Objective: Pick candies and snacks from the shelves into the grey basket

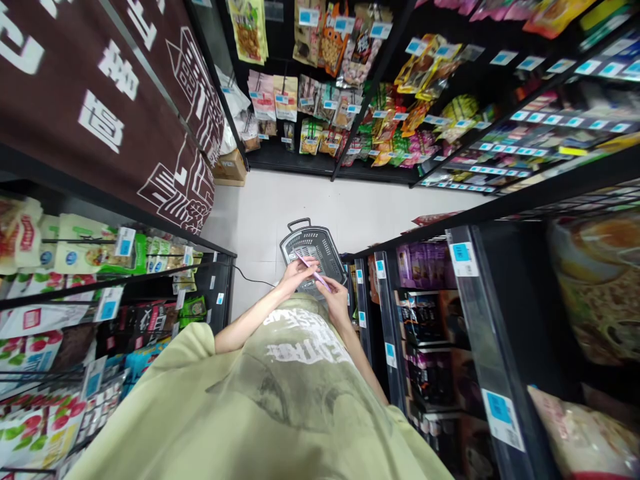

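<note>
Holds a slim purple stick-like item in both hands, low in front of the belly and over a dark grey shopping basket with perforated walls. Grasps the upper part between the thumb and fingers of the left hand, with the tip poking out past them, and grasps the lower end with curled fingers of the right hand. Slants the item from upper left to lower right; cannot be told, at this size, whether a pen or a narrow packet. Wears an olive-green T-shirt with white lettering. Stands in a narrow shop aisle with a pale tiled floor. To the left, shows racks of snack bags beneath a brown banner with white characters and a line drawing of buildings. Farther ahead, shows hanging packets on a black display shelf, near a cardboard box on the floor. To the right, shows purple packets on a shelf, blue-and-white price tags along the uprights, and a pale bag in the near corner.
</note>
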`<state>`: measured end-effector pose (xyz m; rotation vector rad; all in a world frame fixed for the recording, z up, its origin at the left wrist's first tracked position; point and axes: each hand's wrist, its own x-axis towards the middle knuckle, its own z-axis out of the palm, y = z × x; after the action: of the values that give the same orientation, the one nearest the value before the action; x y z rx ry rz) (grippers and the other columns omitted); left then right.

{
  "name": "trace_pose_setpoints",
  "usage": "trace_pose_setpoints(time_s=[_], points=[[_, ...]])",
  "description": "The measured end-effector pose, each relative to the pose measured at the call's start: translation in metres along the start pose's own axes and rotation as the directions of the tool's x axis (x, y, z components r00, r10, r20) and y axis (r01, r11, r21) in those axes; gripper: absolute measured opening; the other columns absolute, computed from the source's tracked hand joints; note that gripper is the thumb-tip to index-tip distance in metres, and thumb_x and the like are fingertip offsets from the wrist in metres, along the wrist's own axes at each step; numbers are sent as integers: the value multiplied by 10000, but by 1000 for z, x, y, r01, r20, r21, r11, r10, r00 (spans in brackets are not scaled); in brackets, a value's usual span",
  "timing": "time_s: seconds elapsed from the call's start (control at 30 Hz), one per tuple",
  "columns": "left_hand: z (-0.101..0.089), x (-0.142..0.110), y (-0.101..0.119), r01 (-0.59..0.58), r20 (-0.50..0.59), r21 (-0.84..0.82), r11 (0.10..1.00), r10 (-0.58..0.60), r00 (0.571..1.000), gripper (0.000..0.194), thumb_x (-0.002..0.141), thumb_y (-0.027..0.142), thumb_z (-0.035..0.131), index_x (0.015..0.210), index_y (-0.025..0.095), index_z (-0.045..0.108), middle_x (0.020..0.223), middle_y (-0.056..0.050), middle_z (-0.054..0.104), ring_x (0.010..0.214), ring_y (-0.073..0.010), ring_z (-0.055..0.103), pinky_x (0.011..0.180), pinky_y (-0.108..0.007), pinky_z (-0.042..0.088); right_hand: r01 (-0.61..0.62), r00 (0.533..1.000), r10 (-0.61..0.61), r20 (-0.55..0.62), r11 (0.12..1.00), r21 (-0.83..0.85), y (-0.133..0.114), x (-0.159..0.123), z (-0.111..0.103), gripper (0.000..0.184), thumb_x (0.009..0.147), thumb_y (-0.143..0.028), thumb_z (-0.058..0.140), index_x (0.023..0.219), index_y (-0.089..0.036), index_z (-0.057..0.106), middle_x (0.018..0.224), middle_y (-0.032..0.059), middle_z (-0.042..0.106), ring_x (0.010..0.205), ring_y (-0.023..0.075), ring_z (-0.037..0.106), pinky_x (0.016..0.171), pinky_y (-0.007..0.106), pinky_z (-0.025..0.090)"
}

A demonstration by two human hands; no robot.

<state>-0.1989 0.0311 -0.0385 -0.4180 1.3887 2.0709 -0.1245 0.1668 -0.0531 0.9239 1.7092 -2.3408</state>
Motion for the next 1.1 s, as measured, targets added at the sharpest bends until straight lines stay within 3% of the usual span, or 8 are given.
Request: trace_pose_setpoints(time_s=[0.13,0.4,0.47,0.57,0.7,0.83,0.97,1.1], points=[[3,-3,5,23,66,-89,996,-17,998,609,808,241,733,1363,161,496,1325,-191,622,1084,-274,681,999,-457,500,-12,1000,11,22,1000,4,-4,-1,2,359,720,-424,790,975,-180,724,958,72,730,763,189,659,654,291,524],[7,-7,13,65,126,-143,987,-47,991,708,808,159,674,1460,212,405,1378,-166,592,1196,-281,629,1074,-479,435,162,986,-167,-19,974,-162,-3,3,0,257,727,-389,783,877,-197,702,865,62,709,797,207,652,753,324,531],[5,-7,11,66,89,-105,992,-56,994,681,818,188,684,1445,201,419,1378,-165,591,1213,-272,618,1080,-467,436,274,961,-265,75,902,-334,-8,1,-1,251,780,-393,745,946,-208,716,923,71,717,830,217,654,797,342,525],[1,-2,11,51,38,-61,997,-49,998,629,836,215,687,1416,197,444,1379,-154,593,1233,-257,605,1088,-444,441,468,884,-367,291,685,-558,-13,2,-5,346,819,-374,735,1120,-204,707,1057,94,709,941,241,638,894,366,491],[-1,8,9,121,65,-14,993,-120,991,523,899,303,637,1380,176,477,1375,-163,594,1232,-264,605,1065,-451,471,521,853,-346,391,539,-662,-11,9,-18,375,891,-318,666,1245,-196,657,1099,101,696,1003,238,611,916,351,468],[0,8,5,245,76,41,969,-248,966,447,944,427,552,1268,122,583,1335,-187,617,1173,-280,640,1023,-463,506,490,871,-352,343,562,-666,-3,8,-46,338,903,-276,644,1228,-189,657,1108,96,688,1014,222,594,925,340,457],[1,9,7,276,71,79,958,-282,957,386,933,381,550,1180,99,640,1229,-188,679,1091,-267,684,1008,-449,518,428,901,-343,267,587,-688,7,-2,-87,284,904,-218,593,1175,-197,674,1107,88,691,1020,215,592,937,345,441],[2,13,17,223,52,148,964,-233,971,351,886,309,588,1161,99,646,1151,-176,716,1043,-272,706,1019,-450,506,268,943,-333,23,717,-644,11,-7,-135,288,842,-270,638,1121,-204,670,1026,61,706,909,196,628,868,325,476]])
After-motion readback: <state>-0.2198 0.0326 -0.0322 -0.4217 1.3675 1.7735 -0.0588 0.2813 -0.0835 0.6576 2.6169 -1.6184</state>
